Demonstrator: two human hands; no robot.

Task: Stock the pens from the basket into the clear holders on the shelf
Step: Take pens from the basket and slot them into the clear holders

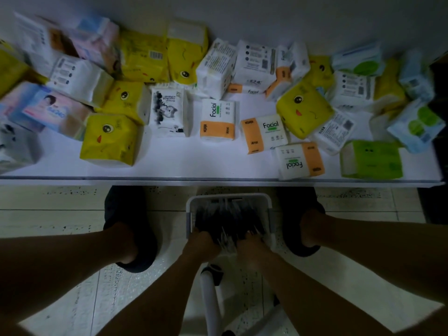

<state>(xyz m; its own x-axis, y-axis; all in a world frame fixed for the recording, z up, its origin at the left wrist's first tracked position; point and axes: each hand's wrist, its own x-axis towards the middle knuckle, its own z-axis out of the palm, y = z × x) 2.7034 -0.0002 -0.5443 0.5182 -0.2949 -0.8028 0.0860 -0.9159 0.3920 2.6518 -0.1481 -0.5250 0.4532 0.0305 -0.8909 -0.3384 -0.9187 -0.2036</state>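
Both hands are shown lowered into the basket point(269, 214) on the floor. The left hand point(202, 243) and right hand point(252, 246) are set close together, and a loose bunch of pens point(226, 244) is seen between them, its pale tips fanned toward the wearer. The fingers point(197, 235) are buried among the dark pens ahead of them, so whether they are closed on the bunch or merely gathering it cannot be told. Most of the pens point(228, 219) lie just beyond the fingertips, filling the basket. Well above the fingers, the shelf point(169, 163) is crowded with tissue packs point(218, 121); no clear holders are visible.

Risks, as judged: a fanned, uneven bunch is likely to shed pens when lifted, since the outer ones are gripped least. Dim light hampers checking of the grip. The basket may be dragged if pens snag.
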